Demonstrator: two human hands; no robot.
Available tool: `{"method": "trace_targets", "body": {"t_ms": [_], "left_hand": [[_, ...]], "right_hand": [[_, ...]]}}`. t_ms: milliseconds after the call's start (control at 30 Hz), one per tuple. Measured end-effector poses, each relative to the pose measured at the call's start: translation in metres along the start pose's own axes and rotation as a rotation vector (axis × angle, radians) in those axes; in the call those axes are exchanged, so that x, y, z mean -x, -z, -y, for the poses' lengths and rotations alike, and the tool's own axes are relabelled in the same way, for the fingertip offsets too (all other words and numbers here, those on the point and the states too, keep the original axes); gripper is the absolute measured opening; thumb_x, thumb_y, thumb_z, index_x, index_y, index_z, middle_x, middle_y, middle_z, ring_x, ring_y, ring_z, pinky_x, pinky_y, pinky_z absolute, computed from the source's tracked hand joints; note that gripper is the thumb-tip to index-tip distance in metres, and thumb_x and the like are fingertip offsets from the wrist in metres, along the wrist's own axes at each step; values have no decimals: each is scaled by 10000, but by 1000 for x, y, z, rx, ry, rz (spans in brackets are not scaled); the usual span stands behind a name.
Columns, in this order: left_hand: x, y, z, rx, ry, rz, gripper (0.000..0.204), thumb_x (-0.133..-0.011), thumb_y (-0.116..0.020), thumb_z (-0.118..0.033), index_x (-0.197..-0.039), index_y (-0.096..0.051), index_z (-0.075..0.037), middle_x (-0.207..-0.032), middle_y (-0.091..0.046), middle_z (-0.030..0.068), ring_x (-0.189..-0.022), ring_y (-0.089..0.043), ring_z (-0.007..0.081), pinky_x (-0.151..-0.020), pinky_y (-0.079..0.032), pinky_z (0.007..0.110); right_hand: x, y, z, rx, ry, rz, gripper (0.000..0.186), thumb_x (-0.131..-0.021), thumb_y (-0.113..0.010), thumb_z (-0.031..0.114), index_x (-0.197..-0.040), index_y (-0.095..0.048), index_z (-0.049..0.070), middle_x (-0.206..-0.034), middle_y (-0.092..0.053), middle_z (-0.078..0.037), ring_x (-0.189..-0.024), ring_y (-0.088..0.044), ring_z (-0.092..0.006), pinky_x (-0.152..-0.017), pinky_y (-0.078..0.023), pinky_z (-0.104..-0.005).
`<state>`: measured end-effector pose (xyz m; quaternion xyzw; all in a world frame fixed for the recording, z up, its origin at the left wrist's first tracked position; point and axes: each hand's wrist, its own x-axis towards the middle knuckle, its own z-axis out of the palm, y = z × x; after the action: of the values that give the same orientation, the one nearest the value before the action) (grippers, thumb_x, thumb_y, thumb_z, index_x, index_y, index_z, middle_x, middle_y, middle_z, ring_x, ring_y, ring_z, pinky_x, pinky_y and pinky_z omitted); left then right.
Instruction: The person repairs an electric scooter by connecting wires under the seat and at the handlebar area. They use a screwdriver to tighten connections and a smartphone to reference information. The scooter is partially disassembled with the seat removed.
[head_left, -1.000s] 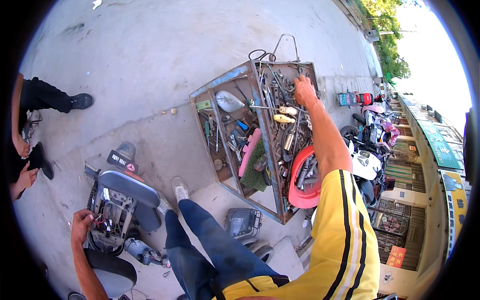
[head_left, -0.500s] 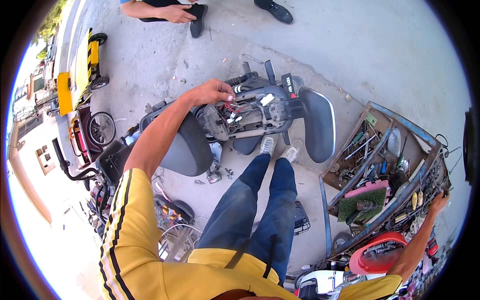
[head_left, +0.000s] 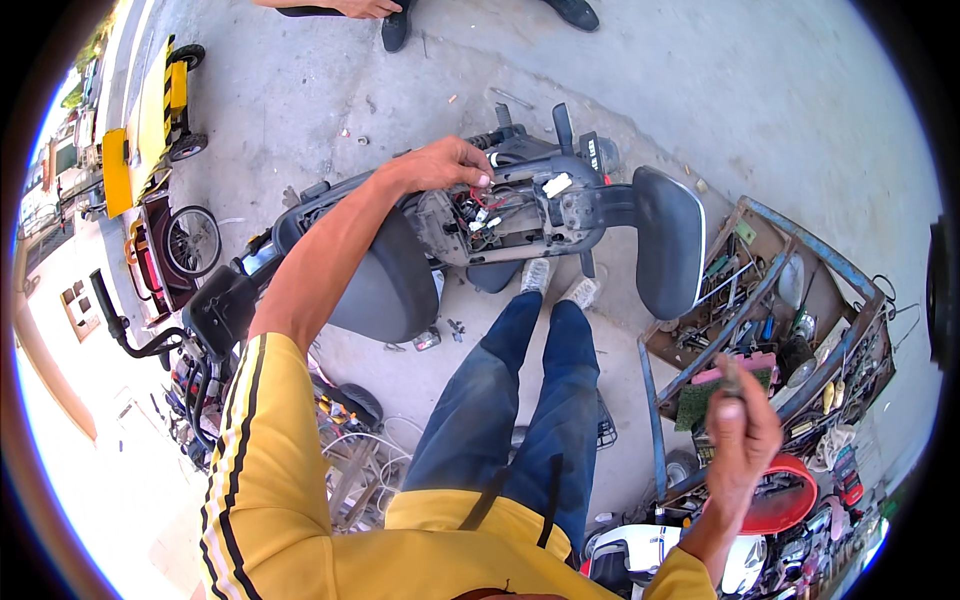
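The fingers (head_left: 470,170) of the left hand (head_left: 440,163) curl over the rim of the opened body of a small electric scooter (head_left: 500,215), tips pressing at the red and white wires (head_left: 478,212) in the exposed compartment; they rest on the edge rather than close round anything. The right hand (head_left: 742,440) is raised near the tool tray (head_left: 800,262), its fingers closed round a small dark tool (head_left: 731,375), which looks like a driver or bit, though its kind is too blurred to tell. By my reading, the step in hand is bringing this tool from the tray to the wiring compartment; the next move calls for a swing left across the blue-trousered legs (head_left: 510,400) to the connectors. The grey seat (head_left: 380,285) and a grey panel (head_left: 668,255) flank the opening and narrow the way in. A red helmet (head_left: 775,505) full of tools lies beside the tray, and another person's hand (head_left: 365,8) and shoe (head_left: 395,30) show at the top edge.
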<state>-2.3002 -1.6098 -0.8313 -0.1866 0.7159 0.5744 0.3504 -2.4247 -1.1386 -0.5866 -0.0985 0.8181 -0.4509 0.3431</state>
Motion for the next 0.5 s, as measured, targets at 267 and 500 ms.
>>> {"method": "trace_targets", "body": {"t_ms": [267,500], "left_hand": [[-1,3,-16,16,18,74,197,-1002,-690,-196,-1086,-742,-25,-918,-697,-17,-852,-577,91,-731,-446,277],[-1,-1,-9,19,-13,53,179,-1009,-674,-181,-1057,-741,-21,-866,-683,-8,-788,-557,94,-686,-436,291]], "right_hand": [[-122,-250,-57,341,326,90,257,-1028,-638,245,-1193,-678,52,-959,-718,-149,-811,-712,-379,-681,-546,-486],[-148,-278,-72,441,380,50,261,-1038,-614,264,-1177,-680,54,-948,-709,-135,-779,-726,-372,-692,-568,-493]]}}
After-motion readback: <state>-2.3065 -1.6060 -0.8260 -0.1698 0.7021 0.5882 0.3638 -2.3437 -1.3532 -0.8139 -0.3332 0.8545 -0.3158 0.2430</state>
